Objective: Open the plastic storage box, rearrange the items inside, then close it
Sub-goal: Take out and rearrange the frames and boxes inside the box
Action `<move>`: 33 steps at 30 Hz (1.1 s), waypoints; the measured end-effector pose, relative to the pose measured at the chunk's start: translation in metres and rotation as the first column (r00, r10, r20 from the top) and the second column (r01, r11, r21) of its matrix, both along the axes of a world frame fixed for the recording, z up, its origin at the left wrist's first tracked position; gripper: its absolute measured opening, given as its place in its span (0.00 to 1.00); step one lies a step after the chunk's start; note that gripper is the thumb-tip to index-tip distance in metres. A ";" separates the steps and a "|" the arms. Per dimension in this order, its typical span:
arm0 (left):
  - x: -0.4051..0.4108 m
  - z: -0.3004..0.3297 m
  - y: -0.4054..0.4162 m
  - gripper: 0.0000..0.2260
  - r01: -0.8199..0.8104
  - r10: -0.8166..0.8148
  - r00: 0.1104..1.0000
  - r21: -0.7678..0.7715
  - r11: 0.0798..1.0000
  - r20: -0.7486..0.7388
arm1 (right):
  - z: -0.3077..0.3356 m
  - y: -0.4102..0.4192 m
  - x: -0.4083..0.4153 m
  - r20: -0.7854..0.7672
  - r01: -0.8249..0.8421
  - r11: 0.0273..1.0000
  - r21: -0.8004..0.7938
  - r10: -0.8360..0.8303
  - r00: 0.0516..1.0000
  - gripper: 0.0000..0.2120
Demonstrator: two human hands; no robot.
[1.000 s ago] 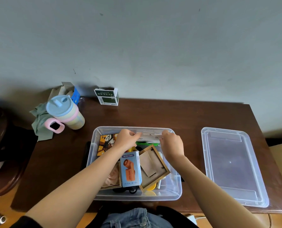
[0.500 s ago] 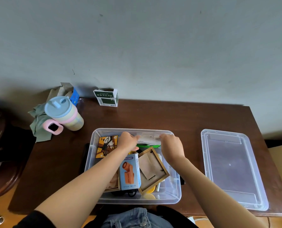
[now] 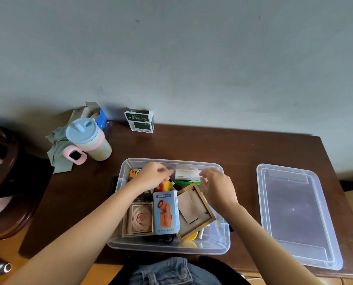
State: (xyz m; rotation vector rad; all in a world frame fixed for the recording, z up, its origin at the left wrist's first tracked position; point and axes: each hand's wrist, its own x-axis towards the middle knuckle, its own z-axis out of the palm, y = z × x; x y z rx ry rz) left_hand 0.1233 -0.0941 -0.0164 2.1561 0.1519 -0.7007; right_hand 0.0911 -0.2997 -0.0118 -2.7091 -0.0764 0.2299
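Box (image 3: pixel 118 241): clear plastic, crowded – lid (image 3: pixel 299 214) well apart
Left hand (image 3: pixel 153 177): curled, grip unclear
Right hand (image 3: pixel 217 187): fingers loosely spread, empty

Your storage box (image 3: pixel 118 241) sits at the table's (image 3: pixel 212 147) near edge, directly before you; its lid (image 3: pixel 295 214) lies flat to its right, apart from it; inside, the mini fan carton (image 3: pixel 165 213) stands between the rose frame (image 3: pixel 139 220) on its left and the tilted picture frame (image 3: pixel 194 210) on its right; a cup (image 3: pixel 89 140) lies behind the box to the left.
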 end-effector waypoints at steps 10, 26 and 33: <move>-0.017 0.008 0.018 0.28 0.623 -0.608 0.781 0.244 0.743 -0.142 | -0.035 0.021 0.001 -0.485 -0.024 0.999 0.032 0.037 0.874 0.19; -0.010 0.024 0.048 0.18 0.129 -0.141 0.989 -0.234 0.964 -0.038 | -0.016 -0.002 0.001 -0.559 0.216 0.898 0.384 0.040 0.829 0.07; -0.002 0.054 0.060 0.19 -0.394 0.381 0.906 -0.698 0.598 -0.185 | -0.008 0.015 -0.003 -0.686 0.527 0.557 0.642 0.112 0.719 0.13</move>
